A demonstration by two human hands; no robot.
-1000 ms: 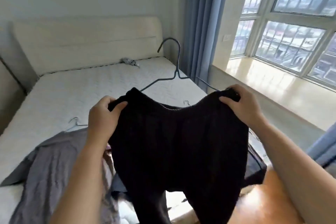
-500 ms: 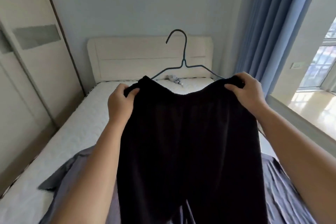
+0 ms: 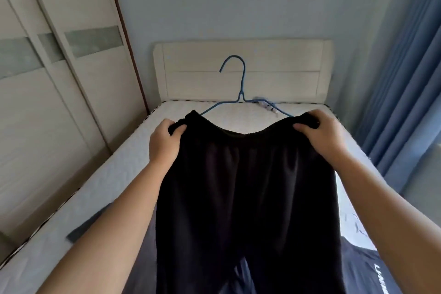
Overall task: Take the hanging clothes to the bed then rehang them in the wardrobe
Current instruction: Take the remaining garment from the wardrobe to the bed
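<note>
I observe the wardrobe [image 3: 59, 114] with its sliding doors closed along the left wall, beside the bed [image 3: 114, 174]. A grey cloth corner [image 3: 86, 227] lies on the mattress near its left edge. The left hand [image 3: 163, 144] is closed around the left end of the waistband of the black trousers [image 3: 245, 198], thumb on the near face and fingers curled behind. The trousers are held up over the bed, waistband stretched between both hands and sagging at the middle, legs hanging down out of view at the bottom. The blue wire hanger [image 3: 241, 98] sits inside the waistband; its hook stands upright above the centre, in front of the pale headboard [image 3: 262, 79], and its shoulders run down into the fabric at each hand. A small object lies on the mattress near the headboard; I cannot identify it. The right hand [image 3: 322, 136] grips the right end of the waistband, fingers curled over the top edge. A dark garment with white lettering [image 3: 362, 267] lies on the bed at lower right. Blue curtains [image 3: 410, 79] hang at the right.
</note>
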